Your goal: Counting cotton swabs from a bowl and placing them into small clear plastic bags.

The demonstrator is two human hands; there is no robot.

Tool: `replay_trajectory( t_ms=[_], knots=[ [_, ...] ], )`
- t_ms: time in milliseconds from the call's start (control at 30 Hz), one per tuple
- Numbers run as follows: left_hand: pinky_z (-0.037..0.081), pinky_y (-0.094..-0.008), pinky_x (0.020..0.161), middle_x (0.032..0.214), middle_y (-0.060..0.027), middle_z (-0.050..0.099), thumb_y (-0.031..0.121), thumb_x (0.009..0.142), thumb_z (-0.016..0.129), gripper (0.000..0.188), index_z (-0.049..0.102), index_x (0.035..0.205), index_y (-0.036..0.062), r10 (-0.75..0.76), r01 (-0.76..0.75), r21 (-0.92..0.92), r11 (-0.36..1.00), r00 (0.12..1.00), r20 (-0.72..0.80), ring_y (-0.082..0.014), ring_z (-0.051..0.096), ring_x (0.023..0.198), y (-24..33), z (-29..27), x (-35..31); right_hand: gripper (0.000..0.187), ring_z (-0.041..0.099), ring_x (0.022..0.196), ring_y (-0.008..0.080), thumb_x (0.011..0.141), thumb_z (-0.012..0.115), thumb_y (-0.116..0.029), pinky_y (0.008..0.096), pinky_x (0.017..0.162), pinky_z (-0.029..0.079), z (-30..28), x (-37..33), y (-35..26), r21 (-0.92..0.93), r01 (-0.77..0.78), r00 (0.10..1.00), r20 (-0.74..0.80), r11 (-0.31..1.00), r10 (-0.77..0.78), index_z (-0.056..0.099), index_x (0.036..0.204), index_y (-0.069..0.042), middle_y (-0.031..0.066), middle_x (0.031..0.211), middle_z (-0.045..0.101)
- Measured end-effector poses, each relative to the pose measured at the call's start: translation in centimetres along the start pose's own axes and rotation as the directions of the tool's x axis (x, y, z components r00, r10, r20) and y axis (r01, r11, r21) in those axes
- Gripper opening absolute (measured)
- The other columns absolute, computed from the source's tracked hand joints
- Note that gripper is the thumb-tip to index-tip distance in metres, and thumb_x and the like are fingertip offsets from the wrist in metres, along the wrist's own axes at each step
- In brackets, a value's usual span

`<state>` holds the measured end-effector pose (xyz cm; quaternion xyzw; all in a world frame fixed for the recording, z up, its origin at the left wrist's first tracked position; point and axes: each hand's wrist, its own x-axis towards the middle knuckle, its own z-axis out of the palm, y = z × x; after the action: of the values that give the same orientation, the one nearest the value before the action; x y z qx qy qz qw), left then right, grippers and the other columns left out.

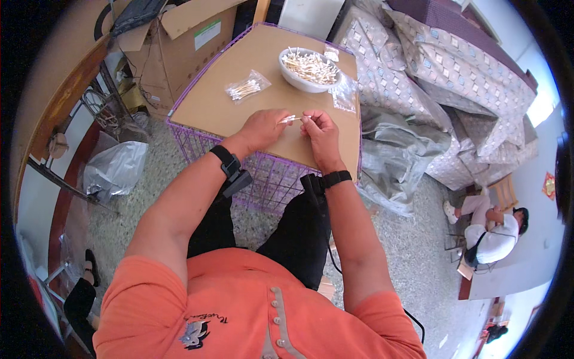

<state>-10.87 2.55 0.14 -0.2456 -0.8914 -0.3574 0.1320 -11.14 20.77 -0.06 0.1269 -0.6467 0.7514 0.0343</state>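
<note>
Over the near part of a cardboard sheet (209, 90), my left hand (263, 129) is closed around a few white-tipped cotton swabs (288, 119), their ends poking out past the fingers. My right hand (323, 134) faces it, thumb and fingertips pinched on one end of a swab that bridges the small gap between the hands. Beyond them stands a white bowl (294, 80) heaped with loose cotton swabs (311, 64). To its left lies a clear plastic bag of swabs (245, 88). Flat clear bags (344, 97) rest at the bowl's right.
The cardboard lies on a purple wire cage (263, 173) in front of my knees. A large open carton (179, 60) is at the far left. Plastic-wrapped patterned bundles (412, 78) are piled on the right. A person in white (496, 239) sits farther right.
</note>
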Motion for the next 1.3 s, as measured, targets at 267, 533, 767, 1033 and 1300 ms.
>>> replay_trajectory(
  t_ms=[267,533,767,1033,1300],
  knots=[
    [0.046,-0.0443,0.073,0.089,-0.0187,0.063,0.026,0.095,0.048,0.025,0.055,0.100,0.0024,-0.012,0.015,-0.091,0.996,1.000,0.027,-0.0377,0.061,0.086,-0.3,-0.3,0.2,0.013,0.051,0.065,0.0049,0.090,0.062,-0.008,0.0190,0.057,0.042,0.1,-0.2,0.1,-0.072,-0.007,1.000,0.017,0.997,0.008,0.065,0.102,-0.003,-0.0028,0.076,0.059],
    [0.045,-0.0449,0.068,0.083,-0.0182,0.059,0.024,0.094,0.050,0.022,0.052,0.091,0.0028,0.124,-0.129,-0.056,0.990,0.989,-0.079,-0.0377,0.059,0.077,-0.4,-0.2,0.1,0.015,0.057,0.074,0.0083,0.090,0.062,-0.008,0.0217,0.066,0.047,0.1,-0.5,0.1,-0.181,0.028,0.998,0.062,0.983,-0.017,0.068,0.103,-0.002,0.0011,0.086,0.066],
    [0.035,-0.0212,0.049,0.069,0.0013,0.047,0.030,0.099,0.050,0.023,0.056,0.101,0.0080,-0.155,0.463,-0.745,0.480,0.881,0.448,-0.0075,0.043,0.058,3.1,-1.7,-3.8,0.019,0.061,0.094,0.0216,0.088,0.062,-0.010,0.0311,0.082,0.048,1.3,-4.0,-2.9,-0.402,0.371,0.928,0.177,0.837,-0.327,0.067,0.106,-0.004,0.0105,0.105,0.065],
    [0.029,-0.0181,0.044,0.069,0.0036,0.049,0.022,0.096,0.057,0.016,0.059,0.101,0.0073,-0.011,0.737,-0.649,-0.188,0.659,0.752,-0.0026,0.041,0.054,7.0,-4.0,-8.1,0.065,0.041,0.129,0.0377,0.091,0.060,-0.029,0.0409,0.107,0.032,2.1,-9.2,-7.8,-0.424,0.421,0.885,0.387,0.802,-0.260,0.032,0.142,0.001,0.0237,0.138,0.042],
    [0.024,-0.0177,0.038,0.066,0.0023,0.051,0.019,0.093,0.061,0.015,0.061,0.092,0.0042,0.032,0.845,-0.511,-0.157,0.521,0.853,-0.0019,0.038,0.048,6.2,-3.8,-10.7,0.074,0.035,0.136,0.0344,0.091,0.057,-0.043,0.0395,0.111,0.028,2.7,-11.7,-8.1,-0.466,0.396,0.852,0.507,0.791,-0.128,0.030,0.144,0.001,0.0219,0.147,0.034]
  ],
)
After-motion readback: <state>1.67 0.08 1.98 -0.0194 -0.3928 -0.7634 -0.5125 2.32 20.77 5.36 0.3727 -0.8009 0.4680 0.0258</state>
